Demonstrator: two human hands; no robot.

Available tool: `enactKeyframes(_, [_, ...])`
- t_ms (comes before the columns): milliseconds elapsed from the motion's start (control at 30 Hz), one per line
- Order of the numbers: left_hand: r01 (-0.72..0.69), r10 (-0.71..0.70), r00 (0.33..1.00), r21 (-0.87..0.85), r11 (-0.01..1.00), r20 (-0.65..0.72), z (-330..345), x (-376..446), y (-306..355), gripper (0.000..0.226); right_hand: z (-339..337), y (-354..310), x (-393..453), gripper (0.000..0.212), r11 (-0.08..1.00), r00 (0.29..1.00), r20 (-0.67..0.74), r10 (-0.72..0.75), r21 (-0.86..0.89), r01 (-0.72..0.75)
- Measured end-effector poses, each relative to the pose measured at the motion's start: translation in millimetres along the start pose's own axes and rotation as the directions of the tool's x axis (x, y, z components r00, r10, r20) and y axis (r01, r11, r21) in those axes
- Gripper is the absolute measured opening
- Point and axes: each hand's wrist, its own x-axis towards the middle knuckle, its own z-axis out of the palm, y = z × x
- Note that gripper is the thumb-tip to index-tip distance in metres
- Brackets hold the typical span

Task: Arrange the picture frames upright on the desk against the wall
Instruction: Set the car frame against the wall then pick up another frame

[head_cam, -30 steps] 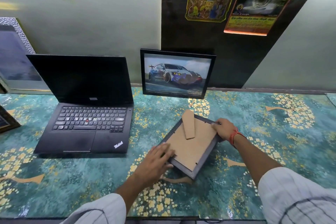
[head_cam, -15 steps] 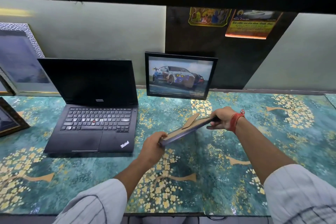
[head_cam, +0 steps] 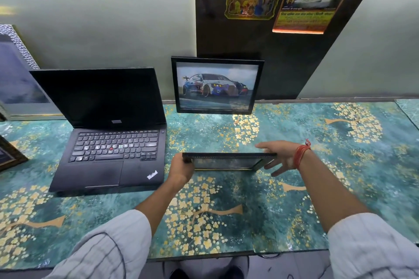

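Black moulding edges the picture frame [head_cam: 229, 161] I see held between both hands, clear of the desk [head_cam: 340, 165] and tipped so its top rail faces the camera; the glazed front shows as a narrow, reflective strip with a thin gilt inner line. The left hand [head_cam: 181, 171] is clenched around the frame's left end. The right hand [head_cam: 280, 157] grasps the right end with the thumb along the top rail, while its lower fingers [head_cam: 275, 166] are spread loosely beneath. A red thread band [head_cam: 300, 154] circles the right wrist. Pale striped fabric sleeves cover both forearms.

Far of the held frame, a second black rectangular frame, the car picture frame [head_cam: 216, 85], stands upright on the desk, apparently leaning on the wall [head_cam: 113, 36]. Its glass is glossy.

Left of centre, an open matte black laptop [head_cam: 108, 138] rests on the desk, with a red pointing nub in the keyboard. At the far left, a large frame [head_cam: 17, 70] with a hammered silver border leans at the wall. At the near-left edge, only a corner of a dark wooden frame [head_cam: 10, 154] shows.

The desk surface is glossy, teal, mottled, and printed with gold blossom trees. Two printed posters [head_cam: 278, 9] hang on a dark wall panel.
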Motion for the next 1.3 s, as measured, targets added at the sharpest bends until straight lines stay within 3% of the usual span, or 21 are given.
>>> enactKeyframes(167, [-0.007,0.004,0.996,0.034,0.999,0.087,-4.7,9.7,-2.0,0.037,15.1,15.7,21.9,0.037,0.988,0.992,0.105,0.073,0.126,-0.086])
enactKeyframes(333, [-0.056,0.057,0.981,-0.007,0.998,0.183,-9.0,21.1,-2.0,0.013,15.0,2.7,32.3,0.020,0.984,0.996,0.090,0.012,0.178,-0.028])
enactKeyframes(400, [-0.082,0.085,0.975,-0.021,0.996,0.205,-10.5,20.8,1.9,0.013,16.4,-4.6,34.5,0.020,0.980,0.997,0.076,-0.006,0.197,-0.009])
enactKeyframes(467, [-0.093,0.098,0.971,-0.033,0.995,0.220,-12.4,21.1,7.3,0.015,15.6,-10.7,38.8,0.035,0.977,0.998,0.049,-0.048,0.209,0.037])
enactKeyframes(600, [-0.102,0.114,0.965,-0.062,0.993,0.237,-15.6,17.6,22.9,0.020,17.0,-15.2,33.1,0.022,0.958,0.988,0.059,-0.145,0.256,0.125])
enactKeyframes(800, [-0.016,0.040,0.950,-0.082,0.997,0.310,-14.2,22.4,35.0,0.018,14.8,-7.5,38.7,0.018,0.891,0.973,0.146,-0.177,0.443,0.096])
enactKeyframes(1033, [0.064,-0.024,0.962,-0.139,0.988,0.272,-9.3,28.5,27.9,0.032,15.4,-2.2,40.1,0.047,0.741,0.965,0.218,-0.143,0.671,-0.042])
enactKeyframes(1300, [0.020,0.031,0.976,-0.231,0.973,0.216,-3.1,18.9,30.6,0.027,18.5,6.4,44.4,0.055,0.631,0.964,0.240,-0.112,0.767,-0.117])
